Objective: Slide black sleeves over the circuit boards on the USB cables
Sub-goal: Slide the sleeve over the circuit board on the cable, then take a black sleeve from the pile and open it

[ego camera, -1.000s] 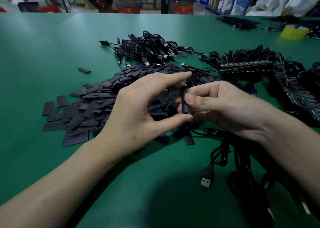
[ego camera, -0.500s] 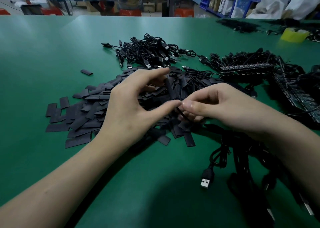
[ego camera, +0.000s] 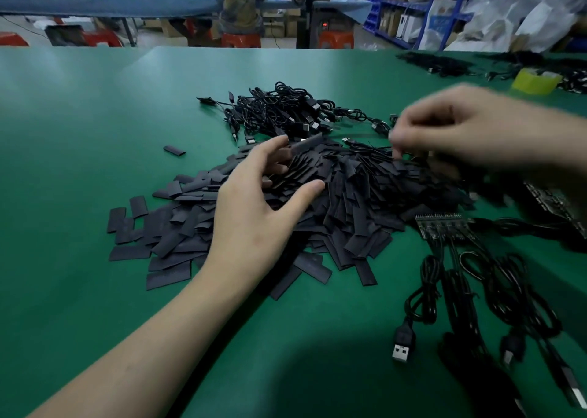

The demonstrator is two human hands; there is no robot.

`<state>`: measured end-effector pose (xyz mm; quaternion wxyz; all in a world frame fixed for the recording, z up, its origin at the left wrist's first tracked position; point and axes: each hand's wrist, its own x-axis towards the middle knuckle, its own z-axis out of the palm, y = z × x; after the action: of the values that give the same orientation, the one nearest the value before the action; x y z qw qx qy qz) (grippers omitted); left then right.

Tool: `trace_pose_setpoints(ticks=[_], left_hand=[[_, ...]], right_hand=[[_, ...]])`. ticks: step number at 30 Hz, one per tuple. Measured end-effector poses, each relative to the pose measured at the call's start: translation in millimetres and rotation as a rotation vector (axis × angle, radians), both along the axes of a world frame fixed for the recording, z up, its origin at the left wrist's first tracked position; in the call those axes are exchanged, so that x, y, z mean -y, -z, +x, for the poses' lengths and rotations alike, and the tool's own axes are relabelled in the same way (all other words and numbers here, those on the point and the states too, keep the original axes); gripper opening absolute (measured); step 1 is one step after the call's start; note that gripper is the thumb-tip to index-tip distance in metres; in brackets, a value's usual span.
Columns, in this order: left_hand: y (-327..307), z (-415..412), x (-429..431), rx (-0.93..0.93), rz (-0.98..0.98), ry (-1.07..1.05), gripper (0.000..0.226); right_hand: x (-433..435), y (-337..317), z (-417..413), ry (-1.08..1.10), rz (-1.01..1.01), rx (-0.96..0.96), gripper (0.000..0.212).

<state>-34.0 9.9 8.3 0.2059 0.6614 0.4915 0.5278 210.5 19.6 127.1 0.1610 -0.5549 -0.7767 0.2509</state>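
Left hand (ego camera: 263, 201): fingers spread, thumb wide, over the heap of flat black heat-shrink sleeves (ego camera: 349, 201). One black sleeve (ego camera: 306, 143) juts far-right from its fingertips; cannot tell if it is gripped.

Right hand (ego camera: 470, 128): blurred, fingers curled down at the heap's far-right edge; contents cannot be told.

Dark circuit-board strip (ego camera: 443, 225): just right of the heap, long axis left-right, black USB cables (ego camera: 444, 290) trailing toward the near side.

Bare green table (ego camera: 79, 163) to the left and near.

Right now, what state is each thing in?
Sleeve pile, loose, flat, heaped.
Lone sleeve, lying apart from pile.
Left hand, fingers spread over pile.
Right hand, fingers curled, blurred; grip unclear.
Circuit boards, unsleeved, cables attached.
USB plug, unplugged, lying loose.
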Motion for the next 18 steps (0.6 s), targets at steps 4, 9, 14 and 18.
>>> trace_pose_setpoints(ticks=[4,9,14,18], left_hand=[[1.3,0.3,0.4,-0.09,0.014,-0.006,0.061],[4.0,2.2,4.1,-0.316,0.056,0.027,0.046],[6.5,2.7,4.8,-0.433,0.102,0.074,0.035],[6.8,2.8,4.6,-0.435,0.098,0.097,0.034]], right_hand=[[-64.6,-31.2,-22.4,0.091,0.325,0.153,0.029],[-164.0,-30.4,-86.7,0.132,0.622,0.376,0.029],[-220.3,12.6,-135.4,0.074,0.596,0.497,0.027],[-228.1,43.5,-143.9,0.026,0.439,0.513,0.043]])
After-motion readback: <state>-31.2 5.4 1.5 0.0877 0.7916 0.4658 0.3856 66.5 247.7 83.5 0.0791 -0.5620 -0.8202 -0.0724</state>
